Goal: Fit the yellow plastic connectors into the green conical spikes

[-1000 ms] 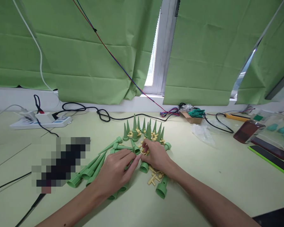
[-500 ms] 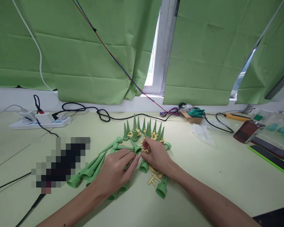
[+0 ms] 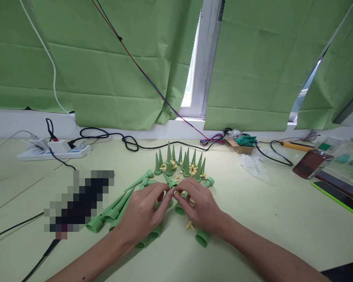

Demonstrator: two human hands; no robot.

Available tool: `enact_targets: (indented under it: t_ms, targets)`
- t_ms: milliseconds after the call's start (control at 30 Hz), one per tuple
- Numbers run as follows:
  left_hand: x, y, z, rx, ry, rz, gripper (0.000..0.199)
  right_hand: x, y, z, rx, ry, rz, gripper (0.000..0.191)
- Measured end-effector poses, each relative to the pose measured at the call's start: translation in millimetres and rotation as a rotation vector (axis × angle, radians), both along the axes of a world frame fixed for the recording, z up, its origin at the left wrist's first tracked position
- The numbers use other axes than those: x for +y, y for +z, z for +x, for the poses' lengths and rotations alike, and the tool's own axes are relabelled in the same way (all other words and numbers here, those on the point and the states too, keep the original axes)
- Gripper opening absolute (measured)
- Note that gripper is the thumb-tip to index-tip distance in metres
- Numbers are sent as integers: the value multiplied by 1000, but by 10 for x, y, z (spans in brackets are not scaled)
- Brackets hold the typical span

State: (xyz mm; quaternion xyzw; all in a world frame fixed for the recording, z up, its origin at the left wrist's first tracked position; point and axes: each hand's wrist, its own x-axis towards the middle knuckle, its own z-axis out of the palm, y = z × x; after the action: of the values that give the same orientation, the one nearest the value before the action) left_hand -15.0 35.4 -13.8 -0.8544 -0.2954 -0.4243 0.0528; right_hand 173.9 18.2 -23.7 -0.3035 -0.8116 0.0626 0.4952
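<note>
In the middle of the table, my left hand (image 3: pixel 148 203) is closed on a green plastic watering spike (image 3: pixel 171 183), its tip pointing away and its socket end toward me. Against that socket end, the fingertips of my right hand (image 3: pixel 201 201) are pinched together; what they hold, if anything, is hidden. Small yellow T-shaped valves (image 3: pixel 190 226) lie under and beside my right hand. Left of my left hand several long green spikes (image 3: pixel 120 207) lie on their sides. Beyond both hands, several spikes (image 3: pixel 168 160) stand tip up with yellow valves among them.
A white power strip (image 3: pixel 54 152) with plugs sits at the back left, near a blurred-out dark object (image 3: pixel 82 203). A black cable (image 3: pixel 164 145) runs along the wall. At the right are a small cardboard box (image 3: pixel 238 147), clear plastic bags (image 3: pixel 254 166) and a green-edged phone (image 3: pixel 338 199).
My right hand has drawn toward me, and its fingertips have come to the socket end of the spike in my left hand. The view has shifted slightly.
</note>
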Motion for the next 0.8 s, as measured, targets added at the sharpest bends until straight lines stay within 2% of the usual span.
enact_targets:
  t_ms: [100, 333, 533, 667, 800]
  targets:
    - [-1, 5, 0, 9, -12, -30, 4, -38, -7, -23, 5, 47, 28, 13]
    - [-24, 37, 14, 35, -48, -46, 9, -27, -25, -11, -4, 19, -14, 12]
    - [-31, 62, 22, 83, -86, -37, 12, 20, -36, 11, 31, 21, 12, 7]
    - [-24, 41, 10, 89, -82, -56, 13, 35, -9, 19, 51, 30, 44, 6]
    - [-9, 7, -2, 61, -59, -83, 12, 29, 18, 35, 33, 18, -6, 7]
